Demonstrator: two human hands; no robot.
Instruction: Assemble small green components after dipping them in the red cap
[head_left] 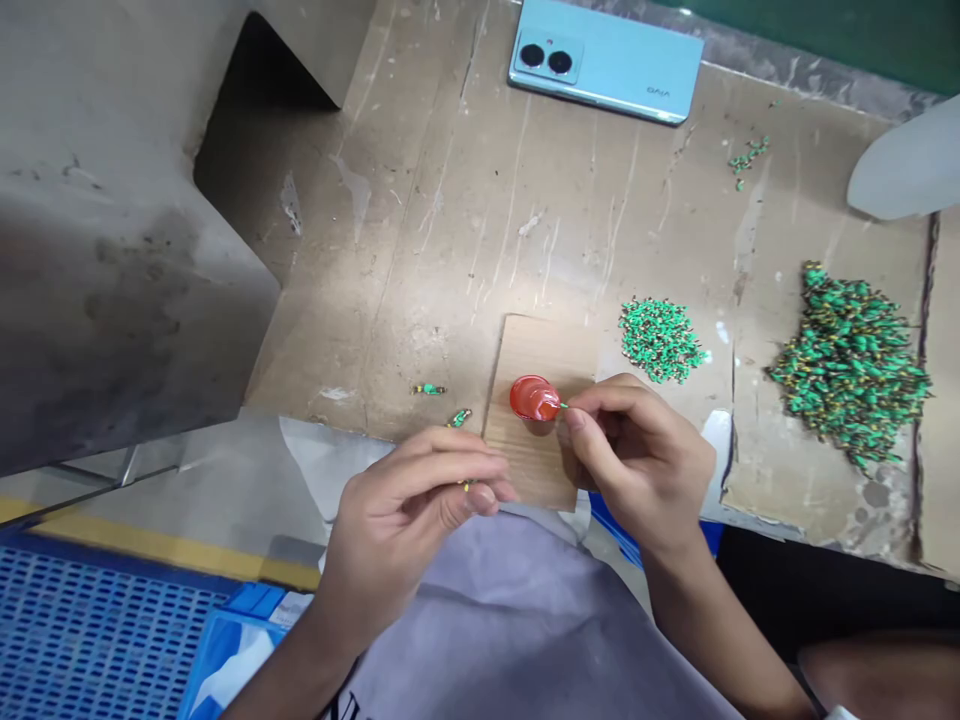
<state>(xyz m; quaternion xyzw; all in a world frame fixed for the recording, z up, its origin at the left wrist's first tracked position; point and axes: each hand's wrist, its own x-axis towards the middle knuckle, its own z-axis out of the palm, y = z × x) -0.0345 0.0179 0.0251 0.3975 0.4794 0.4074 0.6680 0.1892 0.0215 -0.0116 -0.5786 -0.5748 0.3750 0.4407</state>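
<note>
My right hand (637, 440) pinches a tiny green piece (563, 405) at the edge of a small red cup-like object (534, 398). That red object stands on a cardboard rectangle (532, 470). Left of it, my left hand (427, 500) is closed around a small green-and-yellow piece (466, 485), mostly hidden by the fingers. Two more green pieces lie on the table just beyond my left hand, one at the left (430, 389) and one near the knuckles (460, 417). A small pile of green pieces (661, 340) is beyond my right hand.
A large heap of green-and-yellow pieces (855, 370) lies at the right of the worn table (435, 260). A light blue phone (607, 60) is at the back, a whitish container (907, 165) at the right edge. Metal machinery (112, 240) stands left, above blue crates (97, 630).
</note>
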